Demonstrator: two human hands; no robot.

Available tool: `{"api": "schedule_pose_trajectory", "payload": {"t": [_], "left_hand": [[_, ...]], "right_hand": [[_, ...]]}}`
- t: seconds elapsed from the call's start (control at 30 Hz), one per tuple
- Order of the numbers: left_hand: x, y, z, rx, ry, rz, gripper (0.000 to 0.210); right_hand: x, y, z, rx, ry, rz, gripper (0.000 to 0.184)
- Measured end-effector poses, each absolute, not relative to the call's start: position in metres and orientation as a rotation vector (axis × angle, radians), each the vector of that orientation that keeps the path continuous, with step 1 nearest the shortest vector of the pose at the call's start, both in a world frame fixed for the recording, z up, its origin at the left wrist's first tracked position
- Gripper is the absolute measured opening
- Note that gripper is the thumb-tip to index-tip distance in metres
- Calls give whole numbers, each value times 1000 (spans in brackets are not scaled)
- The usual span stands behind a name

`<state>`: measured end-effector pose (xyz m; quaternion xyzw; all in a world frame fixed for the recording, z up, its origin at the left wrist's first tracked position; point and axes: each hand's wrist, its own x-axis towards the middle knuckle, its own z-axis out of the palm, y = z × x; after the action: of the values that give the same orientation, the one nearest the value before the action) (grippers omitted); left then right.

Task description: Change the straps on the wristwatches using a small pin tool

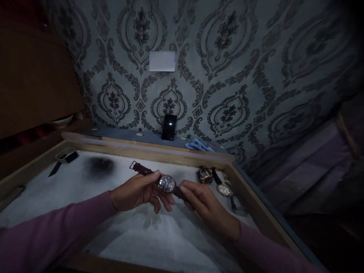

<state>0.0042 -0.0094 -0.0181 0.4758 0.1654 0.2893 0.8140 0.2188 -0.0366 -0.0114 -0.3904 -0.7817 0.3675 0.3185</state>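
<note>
I see wristwatch (pixel 167 183) in middle of frame, over white surface (pixel 159 239). Left hand (pixel 136 191) holds strap (pixel 142 169) on one side, right hand (pixel 209 206) pinches it on other. More watches (pixel 224 190) lie right of centre.

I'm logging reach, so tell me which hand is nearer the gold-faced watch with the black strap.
Right. The right hand is close to the gold-faced watch, on its left; the left hand is farther left, at the held watch.
</note>
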Motion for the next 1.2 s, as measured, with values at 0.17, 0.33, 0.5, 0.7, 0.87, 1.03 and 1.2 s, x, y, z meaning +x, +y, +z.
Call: {"api": "schedule_pose_trajectory", "payload": {"t": [0.17,0.33,0.5,0.7,0.87,1.03,1.2], "left_hand": [[3,-11,-16,1021,374,623,48],[6,-15,-14,1083,472,666,36],[10,-18,-15,1142,578,675,31],[12,-19,-13,1198,630,675,29],[12,-19,-11,1205,628,686,30],[11,-19,-12,1184,629,687,31],[11,-19,-12,1175,634,688,31]], "right_hand": [[217,-37,-10,-1006,-2062,948,46],[216,-41,-8,-1002,-2103,874,46],[214,-44,-8,-972,-2141,829,42],[214,-44,-8,-961,-2159,795,37],[214,-45,-8,-969,-2135,818,36],[213,-46,-9,-967,-2111,832,37],[215,-45,-8,-947,-2136,795,37]]}}
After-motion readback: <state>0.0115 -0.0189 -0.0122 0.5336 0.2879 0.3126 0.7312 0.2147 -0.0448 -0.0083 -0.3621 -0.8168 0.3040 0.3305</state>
